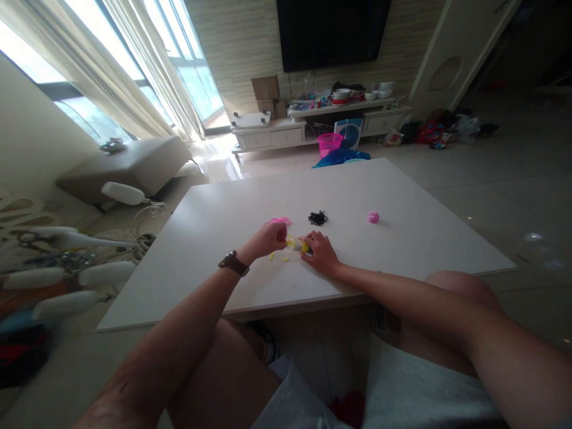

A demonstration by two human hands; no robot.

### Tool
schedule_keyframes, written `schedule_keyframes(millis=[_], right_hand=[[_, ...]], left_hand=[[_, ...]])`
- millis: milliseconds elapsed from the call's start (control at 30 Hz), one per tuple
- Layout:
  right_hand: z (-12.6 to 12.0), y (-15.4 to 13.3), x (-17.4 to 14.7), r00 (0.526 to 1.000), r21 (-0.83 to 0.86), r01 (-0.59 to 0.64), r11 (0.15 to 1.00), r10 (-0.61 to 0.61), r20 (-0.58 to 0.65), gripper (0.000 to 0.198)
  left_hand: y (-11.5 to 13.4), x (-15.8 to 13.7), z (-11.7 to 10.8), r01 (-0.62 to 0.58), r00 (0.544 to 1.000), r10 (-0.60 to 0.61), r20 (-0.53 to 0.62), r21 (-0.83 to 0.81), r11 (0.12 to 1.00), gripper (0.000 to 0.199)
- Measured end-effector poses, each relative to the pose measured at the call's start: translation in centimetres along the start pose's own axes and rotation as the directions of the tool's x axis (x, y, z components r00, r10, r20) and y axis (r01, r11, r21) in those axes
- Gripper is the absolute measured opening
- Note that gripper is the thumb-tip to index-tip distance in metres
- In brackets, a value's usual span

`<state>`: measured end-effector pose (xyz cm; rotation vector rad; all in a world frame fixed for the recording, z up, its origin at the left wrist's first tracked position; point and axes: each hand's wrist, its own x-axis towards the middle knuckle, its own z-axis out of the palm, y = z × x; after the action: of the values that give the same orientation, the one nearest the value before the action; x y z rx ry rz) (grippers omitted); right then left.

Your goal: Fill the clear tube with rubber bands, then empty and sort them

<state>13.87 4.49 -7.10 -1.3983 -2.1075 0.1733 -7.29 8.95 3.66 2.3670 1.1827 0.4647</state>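
Observation:
Low over the white table (339, 187), my right hand (322, 255) is wrapped round a small clear container (297, 243) with yellow bits in it. It looks tipped on its side, its near end partly covered by my fingers. My left hand (270, 237), with a dark watch on the wrist, is closed at the container's left end; what its fingers pinch is hidden. Two small yellow pieces (286, 259) lie loose in front of it. Just behind my left hand is a small pink heap (281, 220). A heap of thin black pieces (317, 218) sits behind my right hand.
A pink ball-shaped object (372, 217) rests on the table's right half. Beyond the table stand a pink basket (329, 145) and a low TV cabinet (277, 136) with clutter on top. White lamp-like pieces (123, 193) flank the table's left side.

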Motion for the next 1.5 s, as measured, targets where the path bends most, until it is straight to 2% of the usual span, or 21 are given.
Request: schedule_keyframes(millis=[167, 400, 633, 767, 900, 1033, 1167, 1267, 1500], right_hand=[[-0.1, -0.1, 0.0, 1.0, 0.012, 0.003, 1.0, -0.003, 0.002, 0.042], [-0.1, 0.0, 0.1, 1.0, 0.041, -0.018, 0.999, 0.019, -0.017, 0.04], [-0.1, 0.0, 0.0, 0.999, 0.08, -0.013, 0.997, 0.015, -0.028, 0.037], [-0.2, 0.0, 0.0, 0.996, 0.141, -0.026, 0.99, 0.037, -0.078, 0.032], [-0.1, 0.1, 0.1, 0.992, 0.205, -0.025, 0.978, 0.049, -0.113, 0.029], [-0.1, 0.2, 0.2, 0.991, 0.24, -0.01, 0.971, 0.041, -0.125, 0.027], [-0.2, 0.1, 0.1, 0.992, 0.267, 0.015, 0.964, 0.019, -0.126, 0.024], [-0.3, -0.1, 0.1, 0.991, 0.28, 0.017, 0.96, 0.02, -0.13, 0.024], [-0.7, -0.3, 0.1, 0.993, 0.317, 0.013, 0.948, 0.025, -0.115, 0.02]], left_hand=[[-0.5, 0.2, 0.6, 0.132, 0.99, -0.137, -0.044, -0.1, 0.986, 0.014], [-0.6, 0.6, 0.9, 0.168, 0.971, -0.2, -0.129, -0.221, 0.961, 0.02], [-0.8, 0.6, 1.4, 0.106, 0.972, -0.171, -0.162, -0.35, 0.931, 0.02], [-0.2, 0.7, 1.9, 0.072, 0.96, -0.166, -0.225, -0.376, 0.924, 0.015], [1.0, 0.6, 1.9, 0.028, 0.968, -0.11, -0.226, -0.337, 0.941, 0.007], [1.9, 0.4, 1.7, -0.037, 0.981, -0.003, -0.196, -0.2, 0.979, 0.018], [2.5, 0.2, 1.3, -0.04, 0.983, 0.024, -0.182, -0.085, 0.996, 0.023], [2.5, 0.1, 0.9, -0.043, 0.986, 0.029, -0.162, -0.079, 0.996, 0.021], [1.8, -0.3, -0.4, -0.101, 0.965, 0.075, -0.251, -0.093, 0.991, 0.015]])
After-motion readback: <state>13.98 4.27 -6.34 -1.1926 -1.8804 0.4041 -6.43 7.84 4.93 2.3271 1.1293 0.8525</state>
